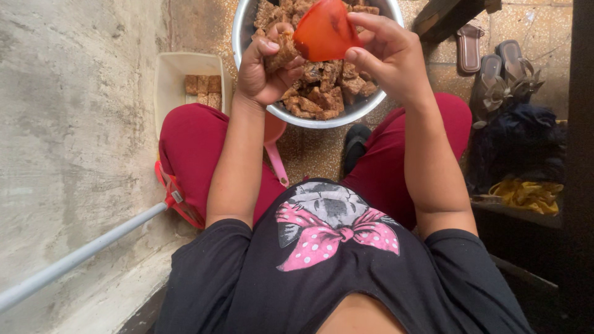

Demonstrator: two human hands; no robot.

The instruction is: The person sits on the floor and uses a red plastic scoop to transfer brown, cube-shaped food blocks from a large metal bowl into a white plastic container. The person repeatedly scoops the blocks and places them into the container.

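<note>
Fingers of the left hand (267,65) curl shut around a brown chunk (282,52) — rough, crumbly-looking, roughly block-shaped, with a darker crust on its edges. It is held above the near rim of a large metal bowl (242,37) heaped with many more brown chunks of the same kind, irregular and reddish-brown. The right hand (387,52) pinches a piece of translucent red-orange plastic (325,31) between thumb and fingertips; the plastic is smooth, glossy and curved, and its lower edge touches the held chunk. Both hands are raised over the bowl, which sits on the speckled floor (315,154) between the person's red-trousered knees. Left of the bowl stands a cream rectangular tub (164,86) with a few squared brown pieces lined up inside — neater than those in the bowl. A pink handle (276,162) pokes out beneath the bowl.
</note>
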